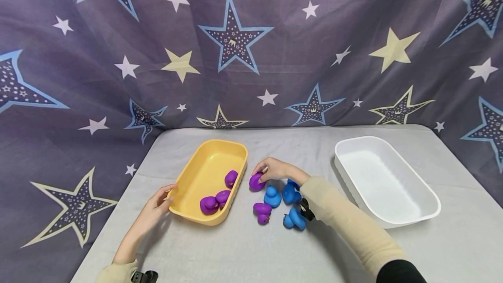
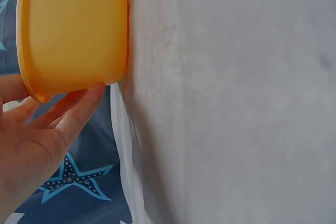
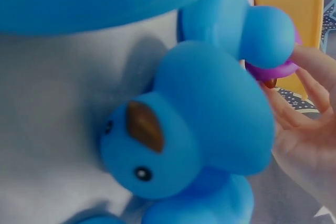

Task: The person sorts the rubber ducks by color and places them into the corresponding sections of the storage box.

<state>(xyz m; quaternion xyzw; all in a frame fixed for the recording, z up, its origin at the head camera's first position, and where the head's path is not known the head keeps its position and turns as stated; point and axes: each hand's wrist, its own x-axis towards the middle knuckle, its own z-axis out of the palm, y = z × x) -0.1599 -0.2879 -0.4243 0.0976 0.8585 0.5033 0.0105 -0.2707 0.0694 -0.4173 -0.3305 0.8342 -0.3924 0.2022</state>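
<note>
Beside the left hand (image 1: 156, 204), the yellow tub (image 1: 196, 176) is sitting on the worktop (image 1: 243, 252), and that hand is pinching its rim, thumb and fingers closed to the thickness of the wall. At the fingertips of the right hand (image 1: 277, 169), a purple duck (image 1: 256, 183) is being held, fingers and thumb curled about it; whether it is clearing the worktop is hard to tell. Three more ducks (image 1: 209, 205) are lying in the tub, between the hands, so the step in hand seems to be gathering purple ones there. The next move is probably calling for a short leftward lift over the wall, then a release. Nearer the person than the right hand, another purple one (image 1: 262, 211) is lying beside blue ducks (image 1: 272, 197); right of that hand, the white tub (image 1: 387, 182) is standing.
</note>
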